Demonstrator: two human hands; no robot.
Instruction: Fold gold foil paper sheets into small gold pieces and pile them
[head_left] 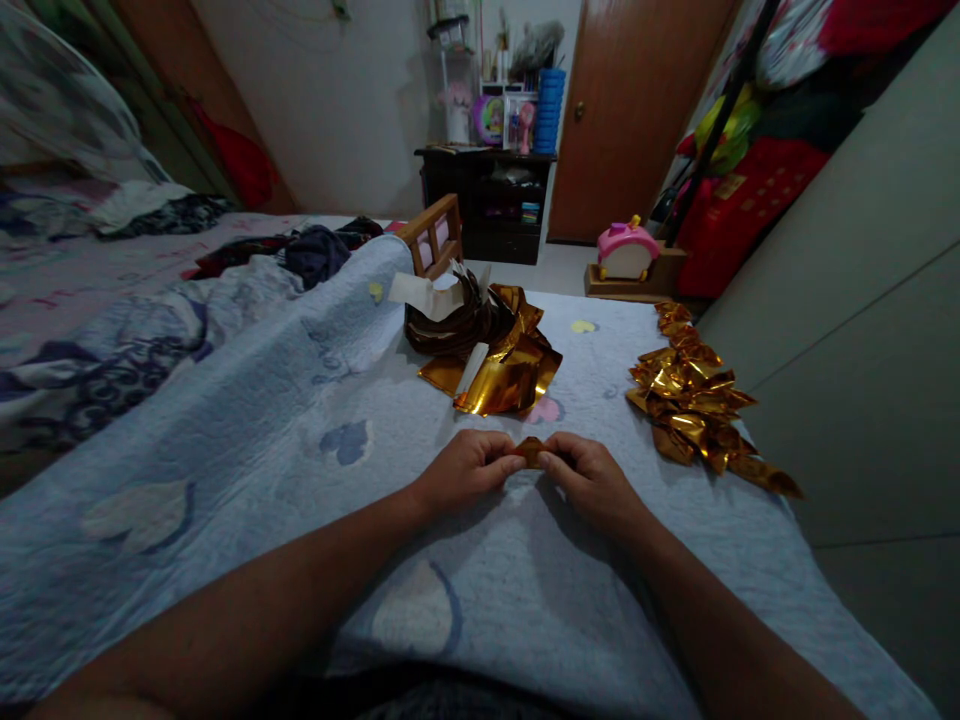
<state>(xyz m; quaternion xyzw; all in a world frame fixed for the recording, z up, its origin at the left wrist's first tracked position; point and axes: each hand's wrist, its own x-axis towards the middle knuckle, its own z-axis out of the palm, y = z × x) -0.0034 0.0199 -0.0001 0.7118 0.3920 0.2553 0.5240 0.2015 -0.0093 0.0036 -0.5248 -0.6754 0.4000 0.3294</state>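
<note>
Between my two hands is a small folded piece of gold foil paper (531,453), held just above the light blue quilt (315,560). My left hand (472,465) pinches its left end between thumb and fingers. On the right end, my right hand (589,475) has a like pinch. Beyond my hands lies a stack of gold foil sheets (510,365), some with white or dark undersides curling up. To the right, a heap of folded gold foil pieces (694,400) spreads along the quilt's edge.
A pale cabinet (855,330) rises along the right side. Rumpled bedding and clothes (315,255) cover the left. At the far end stand a wooden bed rail (435,235), a pink toy (628,250), a dark shelf (487,205) and a brown door (637,110).
</note>
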